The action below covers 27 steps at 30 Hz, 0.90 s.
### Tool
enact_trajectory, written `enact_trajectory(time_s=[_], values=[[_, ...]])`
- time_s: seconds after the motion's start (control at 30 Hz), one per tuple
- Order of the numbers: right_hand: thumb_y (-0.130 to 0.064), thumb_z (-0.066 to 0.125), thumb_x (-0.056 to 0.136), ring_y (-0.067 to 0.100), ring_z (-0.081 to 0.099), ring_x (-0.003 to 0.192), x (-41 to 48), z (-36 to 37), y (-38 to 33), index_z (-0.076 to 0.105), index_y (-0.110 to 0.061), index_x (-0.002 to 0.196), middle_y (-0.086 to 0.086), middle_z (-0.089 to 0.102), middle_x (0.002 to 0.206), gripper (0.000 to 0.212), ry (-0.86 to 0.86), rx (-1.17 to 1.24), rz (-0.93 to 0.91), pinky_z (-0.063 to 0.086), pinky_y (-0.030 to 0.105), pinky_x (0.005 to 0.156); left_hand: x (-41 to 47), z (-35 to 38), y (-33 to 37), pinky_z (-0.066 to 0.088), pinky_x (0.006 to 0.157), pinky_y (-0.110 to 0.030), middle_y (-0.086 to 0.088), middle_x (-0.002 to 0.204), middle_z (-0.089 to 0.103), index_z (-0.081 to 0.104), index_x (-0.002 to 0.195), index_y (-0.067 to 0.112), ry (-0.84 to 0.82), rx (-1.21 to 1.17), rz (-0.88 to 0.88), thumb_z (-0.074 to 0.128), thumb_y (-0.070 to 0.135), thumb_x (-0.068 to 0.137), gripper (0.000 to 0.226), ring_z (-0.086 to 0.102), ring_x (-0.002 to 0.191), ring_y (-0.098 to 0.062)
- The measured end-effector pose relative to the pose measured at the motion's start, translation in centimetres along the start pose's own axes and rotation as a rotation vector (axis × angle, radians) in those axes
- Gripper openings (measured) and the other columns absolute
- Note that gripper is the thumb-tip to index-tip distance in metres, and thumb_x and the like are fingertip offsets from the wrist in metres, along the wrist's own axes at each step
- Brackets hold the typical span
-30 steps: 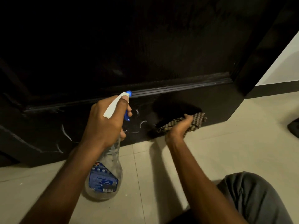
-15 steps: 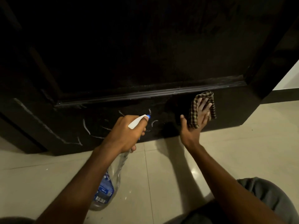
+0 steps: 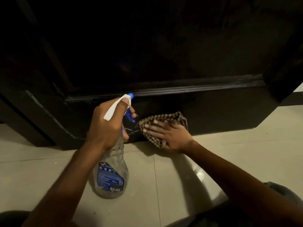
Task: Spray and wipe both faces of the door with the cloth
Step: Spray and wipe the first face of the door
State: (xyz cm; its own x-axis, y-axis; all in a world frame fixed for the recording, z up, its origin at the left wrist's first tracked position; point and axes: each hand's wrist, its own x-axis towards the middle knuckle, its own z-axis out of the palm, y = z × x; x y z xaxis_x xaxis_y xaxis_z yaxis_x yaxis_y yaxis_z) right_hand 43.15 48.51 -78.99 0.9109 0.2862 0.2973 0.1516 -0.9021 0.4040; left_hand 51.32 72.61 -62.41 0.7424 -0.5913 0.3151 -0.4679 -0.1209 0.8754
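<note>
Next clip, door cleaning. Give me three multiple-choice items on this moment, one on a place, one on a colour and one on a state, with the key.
1. Where is the cloth? A lying on the floor tiles; B flat against the bottom rail of the door; C draped over the person's knee.
2. What colour is the trigger of the spray bottle? A blue; B red; C yellow.
3. How does the right hand lie? A curled in a fist; B hanging idle; C fingers straight, pressing the cloth.
Key: 1 B, the cloth is spread on the rail under the hand; 2 A, blue shows below the white head; 3 C, flat fingers lie across the cloth.
</note>
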Motion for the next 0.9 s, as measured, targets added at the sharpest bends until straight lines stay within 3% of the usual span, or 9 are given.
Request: enact_trajectory(time_s=[0.1,0.23,0.33,0.47,0.5,0.57,0.63,0.7,0.9], values=[[-0.052,0.04,0.089,0.002,0.053,0.127,-3.7,0.5,2.1,0.028,-0.046,0.153,-0.021,0.04,0.152,0.065,-0.166,0.073,-0.088,0.042,0.022,0.086,0.0,0.4,0.3,0.051,0.043,-0.029,-0.003,0.081,0.072,0.065,0.087,0.013,-0.013,-0.022,0.034,0.036,0.054,0.092,0.05,0.059,0.038,-0.023],[-0.051,0.039,0.092,0.006,0.018,0.149,-6.6,-0.8,5.0,0.008,-0.036,0.16,-0.016,0.02,0.162,0.076,-0.053,0.016,0.038,0.041,0.028,0.09,-0.2,0.1,-0.2,0.05,0.043,-0.027,-0.001,0.071,0.071,0.065,0.087,0.013,0.006,-0.037,0.039,0.036,0.043,0.098,0.043,0.06,0.038,-0.021],[-0.047,0.037,0.091,0.019,0.007,0.154,-3.8,-3.2,4.8,0.0,-0.034,0.161,-0.007,0.023,0.161,0.08,0.058,-0.023,0.218,0.014,0.036,0.118,0.0,-0.7,-0.6,0.049,0.043,-0.03,-0.011,0.08,0.071,0.065,0.087,0.012,0.026,-0.045,0.025,0.035,0.042,0.099,0.044,0.06,0.038,-0.025],[-0.049,0.036,0.093,0.019,-0.013,0.155,2.6,-4.5,1.6,0.006,-0.032,0.161,-0.002,0.018,0.163,0.077,0.19,-0.012,0.293,-0.009,0.038,0.123,0.1,-1.8,-0.9,0.048,0.042,-0.029,-0.016,0.083,0.071,0.066,0.086,0.012,0.048,-0.03,0.037,0.036,0.046,0.098,0.047,0.06,0.038,-0.026],[-0.05,0.035,0.094,0.018,-0.011,0.155,3.2,-4.1,0.6,0.01,-0.032,0.16,-0.004,0.018,0.164,0.073,0.151,0.005,0.221,-0.005,0.041,0.124,0.0,-2.0,-0.9,0.049,0.042,-0.03,-0.016,0.083,0.071,0.066,0.086,0.012,0.051,-0.023,0.034,0.036,0.048,0.097,0.048,0.06,0.038,-0.026],[-0.048,0.032,0.095,0.014,0.011,0.154,2.4,-2.2,-0.4,0.008,-0.037,0.158,-0.01,0.015,0.166,0.068,-0.028,0.064,0.027,0.027,0.048,0.119,-0.2,-2.2,-1.0,0.048,0.042,-0.029,-0.019,0.08,0.07,0.066,0.086,0.012,0.051,-0.013,0.029,0.036,0.05,0.096,0.049,0.059,0.037,-0.027],[-0.048,0.032,0.095,0.012,0.045,0.14,0.2,-0.7,-0.1,0.002,-0.043,0.157,-0.013,0.017,0.165,0.069,-0.215,0.162,-0.084,0.056,0.039,0.091,-0.5,-2.3,-1.1,0.048,0.042,-0.028,-0.014,0.081,0.071,0.066,0.085,0.012,0.047,0.006,0.022,0.037,0.048,0.096,0.048,0.059,0.036,-0.026],[-0.051,0.034,0.094,0.011,0.054,0.132,-2.4,0.1,1.1,0.001,-0.045,0.157,-0.014,0.026,0.162,0.071,-0.266,0.201,-0.072,0.057,0.034,0.082,-0.8,-2.3,-1.1,0.048,0.041,-0.027,-0.004,0.083,0.072,0.066,0.086,0.013,0.05,0.026,0.015,0.037,0.047,0.096,0.045,0.058,0.037,-0.023],[-0.05,0.039,0.092,0.015,0.011,0.153,-5.1,-2.4,5.0,0.004,-0.036,0.161,-0.011,0.024,0.161,0.078,0.049,0.035,0.169,0.031,0.036,0.106,-0.7,-2.4,-1.5,0.052,0.043,-0.033,0.0,0.086,0.071,0.066,0.086,0.013,-0.003,0.085,-0.027,0.04,0.043,0.099,0.042,0.059,0.038,-0.024]])
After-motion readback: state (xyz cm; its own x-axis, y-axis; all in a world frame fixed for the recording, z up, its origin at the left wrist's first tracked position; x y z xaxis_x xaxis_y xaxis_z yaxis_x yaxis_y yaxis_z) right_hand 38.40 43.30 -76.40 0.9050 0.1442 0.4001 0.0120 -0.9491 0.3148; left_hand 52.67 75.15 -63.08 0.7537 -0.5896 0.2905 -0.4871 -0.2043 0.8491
